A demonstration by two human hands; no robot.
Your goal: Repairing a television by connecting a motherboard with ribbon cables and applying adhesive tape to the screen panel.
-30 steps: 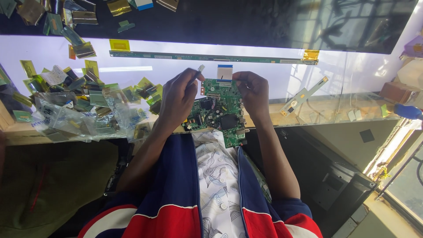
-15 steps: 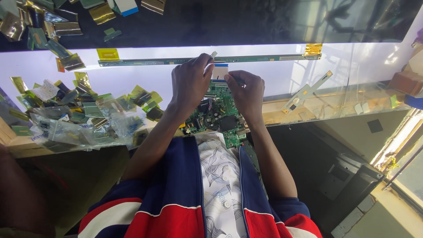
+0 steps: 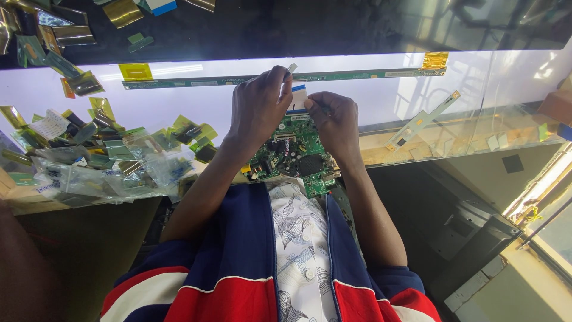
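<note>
The green circuit board (image 3: 295,155) lies in front of you at the near edge of the lit bench (image 3: 387,89), its lower end over your lap. At its far edge a short white flat cable with a blue tip (image 3: 297,96) stands up toward the long narrow strip board (image 3: 357,76) that runs across the bench.

Your left hand (image 3: 257,110) is closed in a pinch around the upper end of that cable, thumb and forefinger near the strip board. Your right hand (image 3: 335,122) is curled, fingertips at the cable's lower end beside the board's connector; whether it grips the cable or only steadies the board I cannot tell, since the fingers hide the contact.

You look to be at the cable-seating step. The next move calls for keeping the cable straight and square to its socket, with light pressure and the board held flat.

To your left lies a heap of loose ribbon cables and clear bags (image 3: 101,158).
</note>
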